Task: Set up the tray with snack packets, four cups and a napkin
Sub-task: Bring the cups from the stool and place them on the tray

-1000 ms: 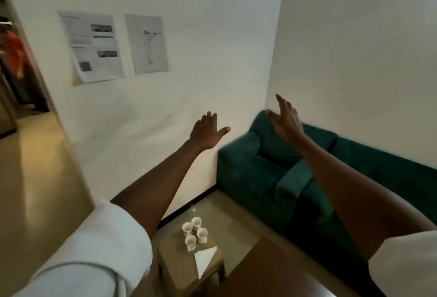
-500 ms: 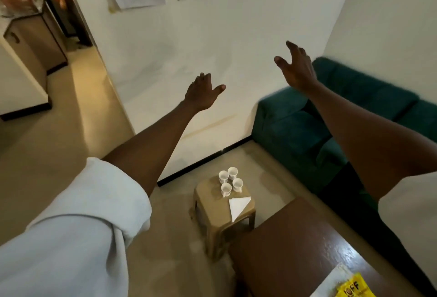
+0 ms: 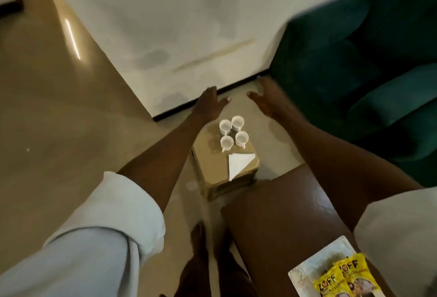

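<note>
Looking down, you have the green sofa on your right, against the wall. Beside it stands the dark brown counter, and just past its far end is a low tan stool. On the near corner of the counter lies the pale tray, partly cut by the edge of the view, with yellow snack packets already on it.

Your left hand and right hand are both stretched out over the far side of the stool. The fingers are straight and a little spread, and they hold nothing. The right one is blurred, so I cannot say more about its fingers.

On the stool, the folded white napkin lies at the near side. The four white cups stand upright in a tight group just behind it, well apart from the tray.

I think the packets step is done and the cups step is only beginning. For the next move, you probably need to lower your hands onto the cups and take them by the sides. They stand very close together, so one could tip when you lift its neighbour.
</note>
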Demonstrator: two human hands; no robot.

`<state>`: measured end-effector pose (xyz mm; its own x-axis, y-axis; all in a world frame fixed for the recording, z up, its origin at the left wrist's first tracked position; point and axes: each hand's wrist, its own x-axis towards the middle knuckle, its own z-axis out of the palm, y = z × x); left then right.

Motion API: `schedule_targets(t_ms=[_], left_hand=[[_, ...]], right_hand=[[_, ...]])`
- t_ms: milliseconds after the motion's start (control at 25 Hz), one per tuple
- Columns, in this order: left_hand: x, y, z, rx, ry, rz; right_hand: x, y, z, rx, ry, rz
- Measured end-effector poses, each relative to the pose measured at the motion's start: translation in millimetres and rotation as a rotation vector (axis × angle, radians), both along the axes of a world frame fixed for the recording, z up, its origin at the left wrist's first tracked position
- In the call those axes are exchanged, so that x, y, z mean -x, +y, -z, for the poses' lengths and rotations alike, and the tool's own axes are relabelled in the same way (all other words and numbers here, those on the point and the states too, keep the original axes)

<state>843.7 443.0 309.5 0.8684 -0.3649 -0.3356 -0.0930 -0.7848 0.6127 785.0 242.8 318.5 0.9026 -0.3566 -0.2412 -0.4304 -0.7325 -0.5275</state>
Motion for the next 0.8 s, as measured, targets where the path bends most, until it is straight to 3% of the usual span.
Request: schedule_targets(t_ms=[200,360,520,800], left_hand=[[21.5,14.3,155.6,-0.112,0.208,0.009],[49.2,16.0,241.7,-0.16,0.278,0.054],[54.5,-1.0,284.1,-0.182,0.133,0.054],[55.7,-31.8,312.1,-0.235,-0.092,-0.038]], right_hand=[[21.0,16.3,162.6,-0.081,0.19,-0.012],[47.2,20.0,248.7,-0.013,0.271,-0.039],[39.6,19.4,292.5,0.093,0.229,-0.039],[23.7,28.0,333.1,0.056,0.146,0.037]])
